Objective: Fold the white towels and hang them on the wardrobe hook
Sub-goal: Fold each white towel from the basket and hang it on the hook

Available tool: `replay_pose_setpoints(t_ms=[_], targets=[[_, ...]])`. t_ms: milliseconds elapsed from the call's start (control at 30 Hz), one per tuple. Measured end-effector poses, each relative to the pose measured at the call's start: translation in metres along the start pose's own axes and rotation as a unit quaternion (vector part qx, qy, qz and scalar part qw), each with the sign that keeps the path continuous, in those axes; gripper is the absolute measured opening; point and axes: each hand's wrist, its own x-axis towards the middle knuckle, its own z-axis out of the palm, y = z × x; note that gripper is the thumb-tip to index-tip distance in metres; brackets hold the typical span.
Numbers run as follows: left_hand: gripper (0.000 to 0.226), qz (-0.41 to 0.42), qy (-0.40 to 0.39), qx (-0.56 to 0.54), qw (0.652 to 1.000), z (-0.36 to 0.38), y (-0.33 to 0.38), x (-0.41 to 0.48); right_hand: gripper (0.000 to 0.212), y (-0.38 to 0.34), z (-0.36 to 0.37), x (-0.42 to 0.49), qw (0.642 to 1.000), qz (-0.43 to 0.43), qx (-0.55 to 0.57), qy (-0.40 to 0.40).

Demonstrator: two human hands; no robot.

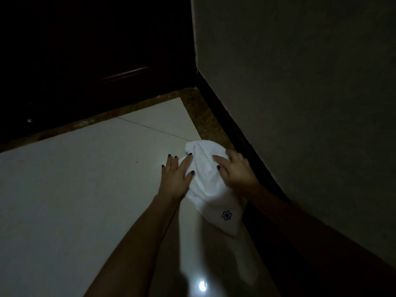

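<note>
Left hand, right hand press towel between them.

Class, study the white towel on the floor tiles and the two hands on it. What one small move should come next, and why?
Probably press outward and smooth the bunched far end flat. The towel lies lumpy on the floor beside the wall, and the left hand and right hand rest on it with straight fingers, so a neat fold likely needs flattening first.
</note>
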Motion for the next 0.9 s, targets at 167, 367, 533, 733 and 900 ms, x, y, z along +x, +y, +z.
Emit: replay_pose_setpoints(t_ms=[167,367,533,733,900], targets=[[0.041,0.074,0.054,-0.069,0.993,-0.003,-0.001,0.01,0.049,-0.021,-0.016,0.035,0.997,-0.059,0.015,-0.043],[0.028,0.115,0.123,-0.122,0.978,-0.027,-0.006,0.003,0.054,-0.055,-0.009,0.068,0.992,-0.072,-0.014,-0.099],[0.039,0.195,0.137,-0.071,0.969,-0.094,-0.01,0.002,0.034,-0.07,-0.046,0.078,0.989,-0.075,0.099,-0.084],[0.023,0.166,0.18,-0.044,0.969,-0.222,0.004,0.01,0.007,-0.119,-0.163,0.104,0.979,-0.112,0.17,-0.005],[0.009,0.145,0.254,-0.076,0.953,-0.355,0.025,0.0,0.026,-0.195,-0.29,0.118,0.957,-0.154,0.244,0.032]])
